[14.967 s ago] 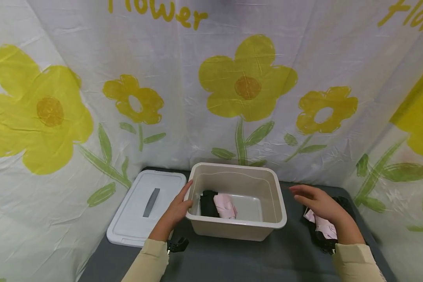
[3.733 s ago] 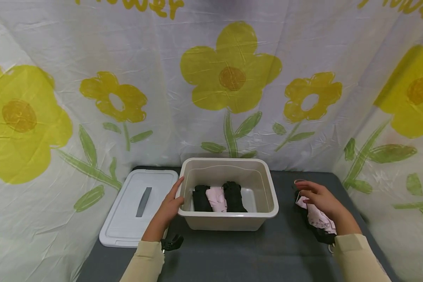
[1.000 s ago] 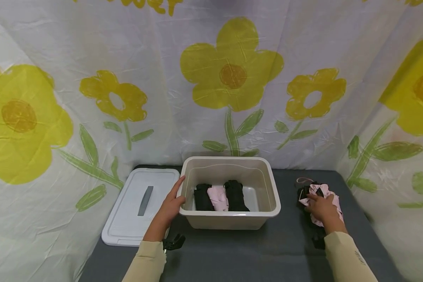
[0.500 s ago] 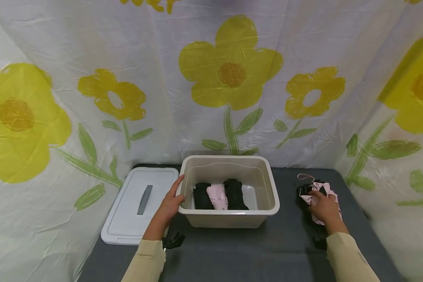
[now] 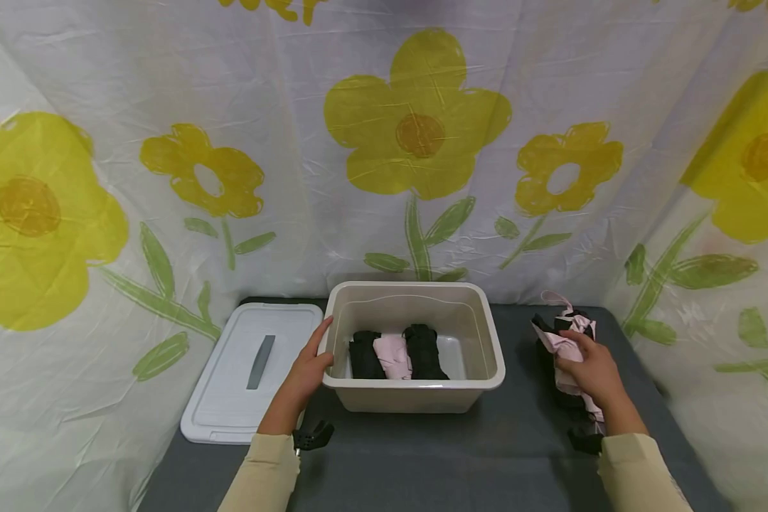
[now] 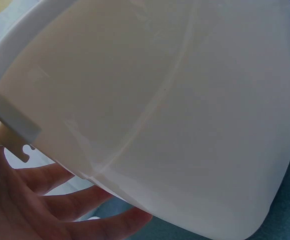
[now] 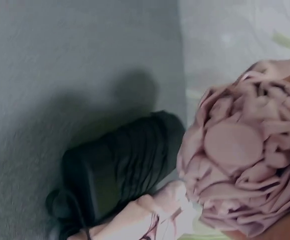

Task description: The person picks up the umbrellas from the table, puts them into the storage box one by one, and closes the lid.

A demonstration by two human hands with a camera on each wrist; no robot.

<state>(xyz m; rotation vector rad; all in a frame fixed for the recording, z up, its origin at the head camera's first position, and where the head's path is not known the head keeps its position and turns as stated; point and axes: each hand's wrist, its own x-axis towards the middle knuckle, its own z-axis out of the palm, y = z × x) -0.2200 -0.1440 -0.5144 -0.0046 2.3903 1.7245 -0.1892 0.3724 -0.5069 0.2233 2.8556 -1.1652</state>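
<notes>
My right hand (image 5: 594, 364) grips a pink folded compact umbrella (image 7: 233, 145); its pleated end with a round cap fills the right side of the right wrist view. Beneath it on the table are a black folded umbrella (image 7: 130, 162) and more pink fabric (image 7: 135, 220), partly hidden by the hand. My left hand (image 5: 305, 371) rests at the left rim of a beige plastic box (image 5: 416, 400), fingers extended along the outer wall in the left wrist view. Inside the box lie a black bundle (image 5: 365, 355), a pink bundle (image 5: 393, 357) and another black bundle (image 5: 424, 353), side by side.
A white lid (image 5: 230, 398) with a grey handle (image 5: 261, 363) lies left of the box on the dark grey table (image 5: 435, 462). A flower-printed curtain (image 5: 320, 242) stands close behind the table and along both sides.
Fifteen seconds ago the box held one black and one pink bundle; a second black one now lies there. In the last second my right hand has raised and turned the pink umbrella.
</notes>
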